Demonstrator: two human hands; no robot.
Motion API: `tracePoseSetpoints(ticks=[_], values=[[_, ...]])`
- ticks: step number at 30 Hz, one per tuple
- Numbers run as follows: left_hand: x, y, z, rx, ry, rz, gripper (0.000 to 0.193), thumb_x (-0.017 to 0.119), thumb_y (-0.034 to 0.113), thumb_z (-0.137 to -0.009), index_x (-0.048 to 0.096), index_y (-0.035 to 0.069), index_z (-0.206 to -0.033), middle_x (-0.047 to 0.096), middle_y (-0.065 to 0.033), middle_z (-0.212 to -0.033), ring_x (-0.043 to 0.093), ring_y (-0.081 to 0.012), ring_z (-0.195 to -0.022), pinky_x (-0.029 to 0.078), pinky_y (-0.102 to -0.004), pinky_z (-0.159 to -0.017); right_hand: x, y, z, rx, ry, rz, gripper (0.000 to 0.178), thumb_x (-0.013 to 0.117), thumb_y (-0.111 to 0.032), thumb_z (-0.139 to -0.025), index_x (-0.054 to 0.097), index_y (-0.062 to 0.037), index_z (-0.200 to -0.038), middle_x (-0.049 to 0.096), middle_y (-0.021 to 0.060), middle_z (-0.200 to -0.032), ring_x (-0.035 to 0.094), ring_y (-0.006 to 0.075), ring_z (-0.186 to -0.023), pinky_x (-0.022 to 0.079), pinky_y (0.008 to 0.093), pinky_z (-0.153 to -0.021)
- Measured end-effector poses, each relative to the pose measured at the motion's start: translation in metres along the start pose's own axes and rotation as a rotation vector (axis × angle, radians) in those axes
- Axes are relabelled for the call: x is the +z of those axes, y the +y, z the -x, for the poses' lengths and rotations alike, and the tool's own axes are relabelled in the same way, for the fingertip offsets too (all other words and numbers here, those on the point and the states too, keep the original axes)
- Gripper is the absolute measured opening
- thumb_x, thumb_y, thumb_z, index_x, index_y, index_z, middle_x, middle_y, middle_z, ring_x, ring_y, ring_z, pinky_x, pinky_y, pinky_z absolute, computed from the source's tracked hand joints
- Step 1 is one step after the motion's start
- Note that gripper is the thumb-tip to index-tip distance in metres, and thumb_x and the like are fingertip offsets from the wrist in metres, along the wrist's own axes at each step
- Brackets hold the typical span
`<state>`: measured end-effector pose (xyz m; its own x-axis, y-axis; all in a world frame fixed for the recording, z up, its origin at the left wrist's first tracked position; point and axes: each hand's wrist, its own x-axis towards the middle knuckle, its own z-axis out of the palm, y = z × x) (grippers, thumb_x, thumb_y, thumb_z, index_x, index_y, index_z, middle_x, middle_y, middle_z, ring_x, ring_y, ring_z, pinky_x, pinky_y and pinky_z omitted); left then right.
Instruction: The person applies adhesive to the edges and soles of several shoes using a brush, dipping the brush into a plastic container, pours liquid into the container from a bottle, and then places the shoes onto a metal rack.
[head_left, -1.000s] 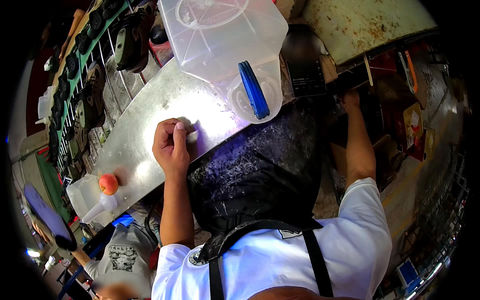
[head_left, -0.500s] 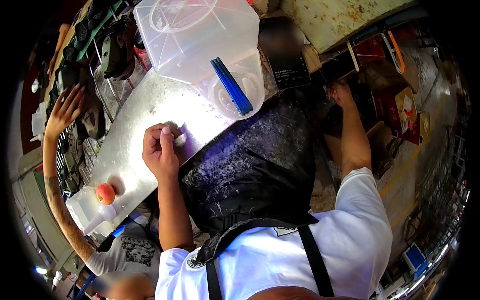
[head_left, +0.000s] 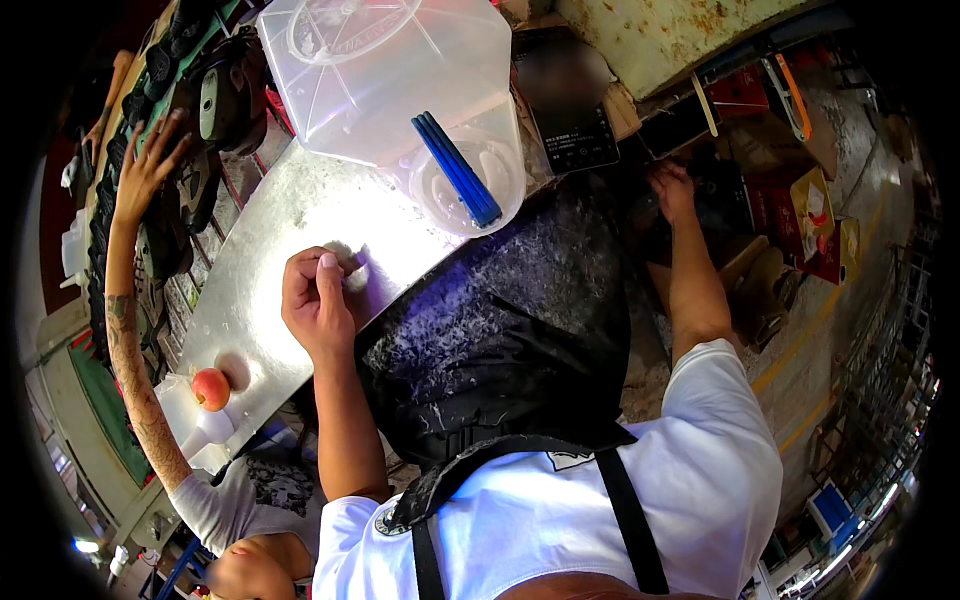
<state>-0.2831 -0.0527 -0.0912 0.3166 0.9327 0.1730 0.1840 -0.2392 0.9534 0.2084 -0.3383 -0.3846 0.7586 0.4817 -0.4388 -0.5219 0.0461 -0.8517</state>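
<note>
My left hand [head_left: 320, 302] is closed above the shiny metal tabletop [head_left: 265, 245], thumb laid over curled fingers. A small greyish-white piece [head_left: 355, 279] shows beside its fingertips; its kind is unclear. My right hand [head_left: 673, 188] hangs low at the right, by a dark box-like recess [head_left: 682, 130]. Its fingers are bent and slightly apart, and I see nothing between them. Beyond my left hand stands a translucent plastic container [head_left: 400, 85]. Several blue sticks [head_left: 456, 170] lie together across a round clear tub [head_left: 508, 190] beside it.
A phone [head_left: 575, 125] lies behind the tub. On the table's left end sit a red-and-yellow fruit [head_left: 211, 389] and a white nozzle bottle [head_left: 208, 428]. A co-worker's hand [head_left: 148, 165] touches a rack of dark shoe-like items [head_left: 222, 100]. Cardboard boxes [head_left: 765, 285] stand right.
The co-worker's hand has moved right, onto the rack items. My right hand has shifted slightly, its fingers showing more clearly. My left hand stays almost still.
</note>
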Motion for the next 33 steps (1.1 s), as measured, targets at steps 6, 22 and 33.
tracePoseSetpoints(ticks=[6, 22, 33], values=[[-0.009, -0.004, 0.003, -0.002, -0.011, -0.061, 0.018, 0.061, 0.006, -0.100, 0.061, 0.000, -0.084, 0.063, -0.0073, -0.094, 0.059, -0.0118, -0.079, 0.049, -0.0261, -0.074, 0.016, -0.003, 0.012, 0.160, 0.104, 0.212, 0.018, 0.066, -0.017, -0.097, 0.065, -0.0054, -0.111, 0.060, 0.0052, -0.089, 0.063, 0.0214, -0.086, 0.054, 0.0376, -0.083], [-0.013, -0.016, 0.004, -0.045, 0.025, 0.210, 0.014, 0.065, 0.007, -0.099, 0.059, -0.001, -0.108, 0.069, -0.0085, -0.096, 0.064, -0.0118, -0.080, 0.052, -0.0250, -0.074, 0.311, -0.196, 0.271, -0.775, -0.623, 0.683, 0.056, 0.074, -0.002, -0.088, 0.055, -0.0036, -0.140, 0.068, 0.0100, -0.113, 0.057, 0.0057, -0.073, 0.049, 0.0220, -0.065], [-0.019, -0.015, 0.004, -0.125, 0.034, 0.331, 0.011, 0.065, 0.007, -0.098, 0.060, 0.001, -0.106, 0.066, -0.0039, -0.091, 0.060, -0.0086, -0.076, 0.050, -0.0236, -0.068, 0.374, -0.236, 0.271, -0.888, -0.998, 1.296, 0.038, 0.079, -0.015, -0.080, 0.063, -0.0047, -0.114, 0.062, 0.0105, -0.098, 0.063, 0.0221, -0.083, 0.052, 0.0348, -0.077]])
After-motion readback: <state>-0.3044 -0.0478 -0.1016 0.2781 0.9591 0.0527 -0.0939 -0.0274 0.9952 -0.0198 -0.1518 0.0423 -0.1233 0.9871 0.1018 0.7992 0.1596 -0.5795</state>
